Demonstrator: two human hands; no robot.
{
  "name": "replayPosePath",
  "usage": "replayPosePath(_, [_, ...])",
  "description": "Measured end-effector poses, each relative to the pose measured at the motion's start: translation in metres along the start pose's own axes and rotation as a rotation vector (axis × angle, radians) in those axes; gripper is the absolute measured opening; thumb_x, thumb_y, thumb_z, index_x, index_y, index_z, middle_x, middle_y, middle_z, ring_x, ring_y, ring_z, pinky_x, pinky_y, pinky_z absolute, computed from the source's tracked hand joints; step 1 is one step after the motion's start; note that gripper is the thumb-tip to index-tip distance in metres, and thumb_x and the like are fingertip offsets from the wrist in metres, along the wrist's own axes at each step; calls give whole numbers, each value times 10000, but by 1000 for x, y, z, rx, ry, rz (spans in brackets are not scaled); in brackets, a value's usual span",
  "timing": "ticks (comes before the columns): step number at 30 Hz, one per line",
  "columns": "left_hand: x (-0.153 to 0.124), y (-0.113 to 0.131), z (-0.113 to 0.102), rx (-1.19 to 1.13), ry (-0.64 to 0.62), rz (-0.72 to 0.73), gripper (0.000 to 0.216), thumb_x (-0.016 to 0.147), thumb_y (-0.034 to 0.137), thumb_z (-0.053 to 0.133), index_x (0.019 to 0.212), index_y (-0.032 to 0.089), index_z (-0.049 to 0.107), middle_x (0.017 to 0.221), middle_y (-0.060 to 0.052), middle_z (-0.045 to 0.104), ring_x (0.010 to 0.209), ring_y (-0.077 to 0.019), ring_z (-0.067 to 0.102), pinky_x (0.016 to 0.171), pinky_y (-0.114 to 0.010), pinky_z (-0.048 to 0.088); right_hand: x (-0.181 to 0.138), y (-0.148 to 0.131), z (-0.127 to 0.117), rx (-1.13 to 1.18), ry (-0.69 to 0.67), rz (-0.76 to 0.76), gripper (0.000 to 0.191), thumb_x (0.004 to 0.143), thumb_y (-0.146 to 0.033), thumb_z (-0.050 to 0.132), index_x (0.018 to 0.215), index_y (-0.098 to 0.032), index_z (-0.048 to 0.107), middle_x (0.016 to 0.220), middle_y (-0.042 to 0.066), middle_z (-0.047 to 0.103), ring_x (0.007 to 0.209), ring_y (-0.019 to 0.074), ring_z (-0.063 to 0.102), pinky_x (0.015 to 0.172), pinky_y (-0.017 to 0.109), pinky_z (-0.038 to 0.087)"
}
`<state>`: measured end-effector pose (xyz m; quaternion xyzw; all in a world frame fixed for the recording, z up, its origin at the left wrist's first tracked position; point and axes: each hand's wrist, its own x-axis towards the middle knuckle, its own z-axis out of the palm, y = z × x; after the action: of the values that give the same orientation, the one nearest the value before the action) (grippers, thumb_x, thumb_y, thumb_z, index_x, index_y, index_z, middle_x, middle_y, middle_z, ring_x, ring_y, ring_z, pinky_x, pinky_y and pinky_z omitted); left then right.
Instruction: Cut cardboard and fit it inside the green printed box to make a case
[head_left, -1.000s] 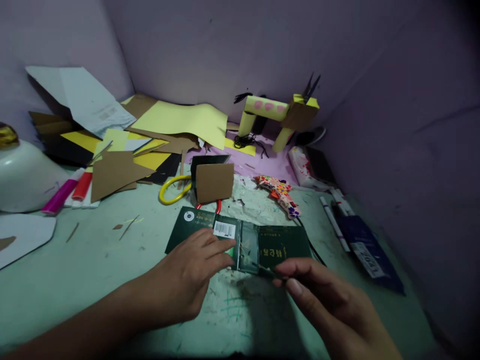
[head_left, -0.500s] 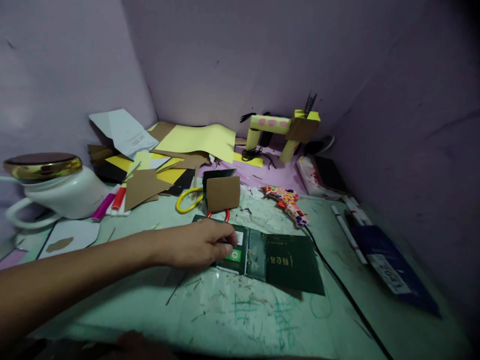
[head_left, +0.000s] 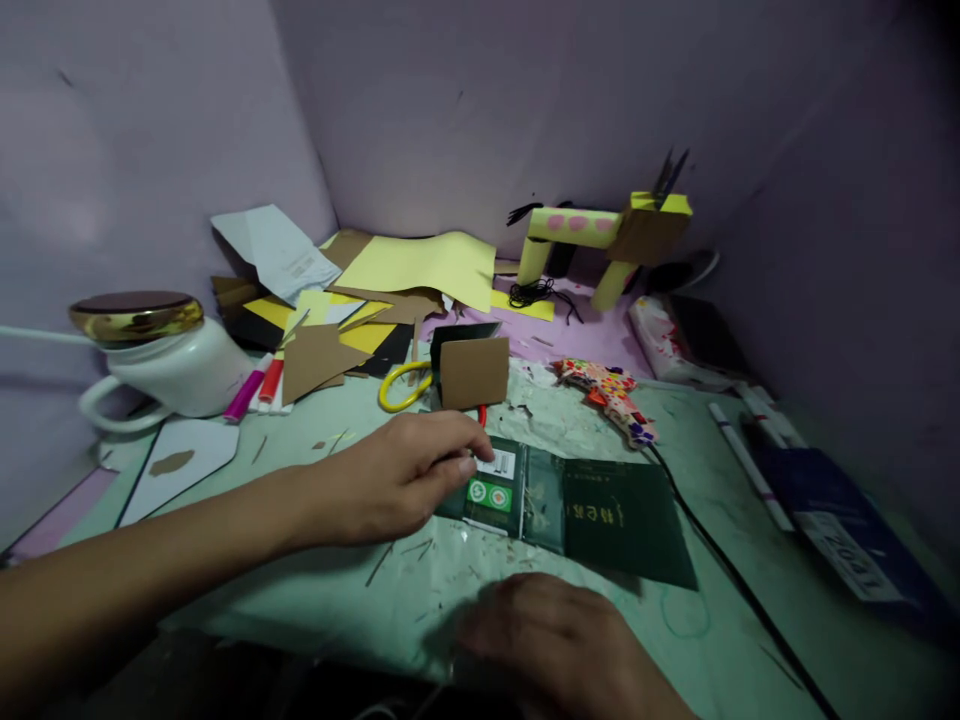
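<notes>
A flattened dark green carton (head_left: 600, 510) with a white barcode and green stickers lies on the pale green table (head_left: 315, 560). My left hand (head_left: 397, 480) rests on the carton's left end, fingers curled down onto it. My right hand (head_left: 555, 640) sits low at the table's near edge, back up and in shadow, its fingers hidden. Just behind the carton stands a small folded brown card (head_left: 474, 372), with yellow-handled scissors (head_left: 401, 385) beside it.
Yellow, brown and black card scraps (head_left: 360, 300) pile at the back left. A white jug with a gold lid (head_left: 161, 355) stands left, markers (head_left: 255, 385) by it. A yellow card animal (head_left: 600, 235) stands at the back, a patterned glue gun (head_left: 611, 395) and black cord nearby, a dark blue box (head_left: 840, 500) right.
The view has swung, so the table sits further right. My right hand dropped from the carton's front edge out of sight, then returned low at the near edge. My left hand stayed on the carton.
</notes>
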<state>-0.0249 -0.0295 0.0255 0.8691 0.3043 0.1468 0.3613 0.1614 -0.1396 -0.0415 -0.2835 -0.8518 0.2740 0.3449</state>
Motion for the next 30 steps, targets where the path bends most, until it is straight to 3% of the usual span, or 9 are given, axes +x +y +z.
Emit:
replayPosePath(3, [-13,4,-2,18,64,-52,202,858,176,407,926,155,596,918,-45,634,852,-159,567,793,-294,424,26,-11,-18,158,24,131,288,806,-42,468,998,-159,648,883,81,743,790,164,691,709,248,550])
replayPosePath(7, [-36,10,3,-47,41,-461,160,783,275,490,734,183,611,605,31,540,557,-117,458,512,-236,343,29,-20,-16,298,171,294,283,789,-31,513,954,-185,683,854,48,746,791,147,695,723,232,544])
replayPosePath(11, [-54,12,17,-347,-25,-727,123,685,297,530,729,186,561,490,93,355,458,-81,303,443,-215,227,26,-17,-11,312,254,432,227,806,-99,558,918,-224,711,847,15,751,802,143,697,727,230,543])
replayPosePath(16, [-54,8,34,-531,-6,-748,204,638,311,557,791,176,539,471,125,288,445,-78,286,450,-215,214,26,-12,-10,488,270,667,147,814,-180,598,861,-243,723,813,-4,756,765,141,698,702,230,548])
replayPosePath(20, [-51,3,53,-601,-33,-756,259,632,333,557,824,160,566,439,131,275,419,-75,221,438,-231,176,28,-10,-10,608,320,707,121,800,-197,621,842,-243,725,798,1,757,764,149,700,710,241,550])
replayPosePath(23, [-46,4,62,-699,-37,-740,207,611,360,553,687,167,555,453,100,347,428,-71,247,446,-238,183,29,-9,-9,656,335,721,118,797,-202,627,841,-249,725,801,0,758,771,147,702,713,237,549])
replayPosePath(26, [-39,4,59,-687,3,-746,185,597,354,555,591,174,515,457,83,383,441,-71,281,449,-233,208,29,-8,-10,673,333,727,114,795,-208,629,844,-247,725,811,6,758,779,151,702,723,245,551])
replayPosePath(28, [-49,-4,54,-627,-17,-750,149,637,312,547,599,171,520,445,91,369,432,-67,276,441,-225,210,29,-7,-11,631,346,735,113,793,-214,627,844,-241,724,800,12,756,758,153,700,704,247,554])
replayPosePath(30, [-85,-24,57,-513,-41,-752,125,712,267,536,644,163,552,475,79,420,441,-68,322,438,-214,236,27,-5,-14,553,378,738,114,789,-222,623,839,-234,725,777,18,752,722,154,695,666,246,554])
